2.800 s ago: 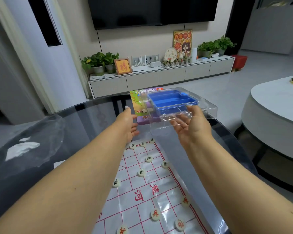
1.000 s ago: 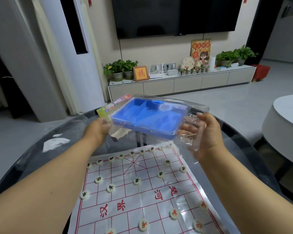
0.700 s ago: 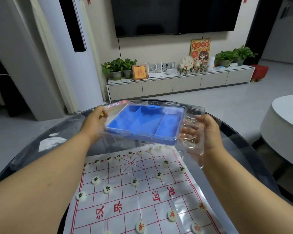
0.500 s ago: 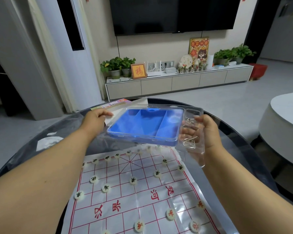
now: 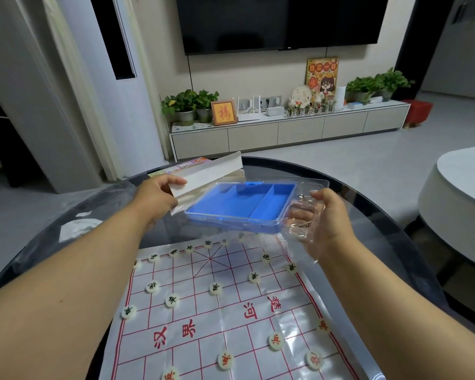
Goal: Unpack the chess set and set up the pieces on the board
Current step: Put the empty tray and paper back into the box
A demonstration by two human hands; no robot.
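A white plastic-sheet chess board [image 5: 220, 311] with red grid lines lies on the dark glass table. Several round white pieces stand on it: black-marked ones [image 5: 215, 288] on the far half, red-marked ones [image 5: 275, 340] on the near half. Above the board's far edge I hold the packaging. My right hand [image 5: 322, 219] grips the clear plastic shell [image 5: 310, 185] with the empty blue tray [image 5: 244, 202] in it. My left hand [image 5: 155, 198] pinches the folded white cardboard sleeve [image 5: 206, 171], lifted off the tray's left side.
The round glass table's rim [image 5: 412, 237] curves close on the right. A crumpled clear wrapper [image 5: 74, 229] lies on its left part. A white oval table [image 5: 461, 182] stands to the right; a TV cabinet [image 5: 285, 130] with plants lines the far wall.
The packaging was picked up off the table and held over the board. My left hand has since pulled the cardboard sleeve up and left, away from the blue tray.
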